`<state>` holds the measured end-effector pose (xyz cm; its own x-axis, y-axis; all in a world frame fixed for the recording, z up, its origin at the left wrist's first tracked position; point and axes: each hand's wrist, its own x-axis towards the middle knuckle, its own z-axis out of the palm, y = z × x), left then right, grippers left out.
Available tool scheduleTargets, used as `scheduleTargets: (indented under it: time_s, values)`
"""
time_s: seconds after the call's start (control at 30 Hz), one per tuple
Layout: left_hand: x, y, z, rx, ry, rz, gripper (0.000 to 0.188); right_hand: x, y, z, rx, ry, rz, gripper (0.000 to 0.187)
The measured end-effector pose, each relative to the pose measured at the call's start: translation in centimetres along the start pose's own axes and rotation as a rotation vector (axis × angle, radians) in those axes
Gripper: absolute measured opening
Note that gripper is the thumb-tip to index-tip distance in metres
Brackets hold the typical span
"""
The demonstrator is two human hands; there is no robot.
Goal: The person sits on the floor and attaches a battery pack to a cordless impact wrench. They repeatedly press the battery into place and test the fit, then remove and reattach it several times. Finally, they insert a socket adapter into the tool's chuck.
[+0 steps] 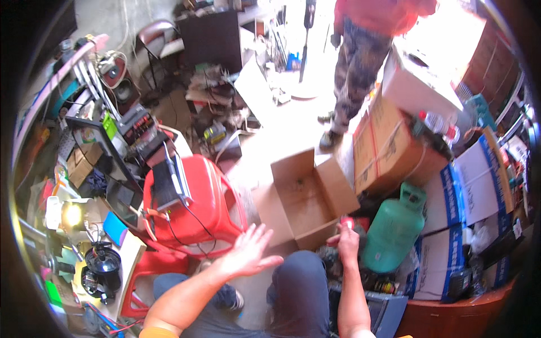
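My left hand point(251, 252) is held out flat over my lap, fingers spread, with nothing in it. Fingers curled, my right hand point(346, 243) grips a small red object point(347, 222) whose kind I cannot make out. Just beyond both hands, an opened cardboard box point(337, 181) sits on the floor with its flaps folded outward. The red object is close to the box's near right side. To the right of my right hand lies a tilted green gas cylinder point(393, 234) with a collar handle.
A red plastic stool point(208, 183) on the left bears a black device point(169, 183) with cables. A lit lamp point(72, 214) and a black motor-like part point(103, 259) are at far left. A person point(360, 67) stands beyond the box. Large cartons point(380, 141) are stacked at right.
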<state>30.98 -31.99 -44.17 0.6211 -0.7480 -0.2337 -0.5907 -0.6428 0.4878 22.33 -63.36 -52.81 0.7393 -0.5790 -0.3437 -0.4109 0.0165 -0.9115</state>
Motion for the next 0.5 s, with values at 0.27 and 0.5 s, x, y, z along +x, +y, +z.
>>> scheduleTargets:
  time_s: [0.27, 0.5]
  values:
    - [5.1, 2.4, -1.3, -1.870, 0.125, 0.103, 0.097, -7.2, -15.8, 15.7, 0.117, -0.180, -0.977, 0.051]
    - [7.4, 10.2, -4.1, -2.944, 0.293, 1.223, 0.103, -5.6, -13.9, 18.5, 0.806, -0.440, -0.458, 0.063]
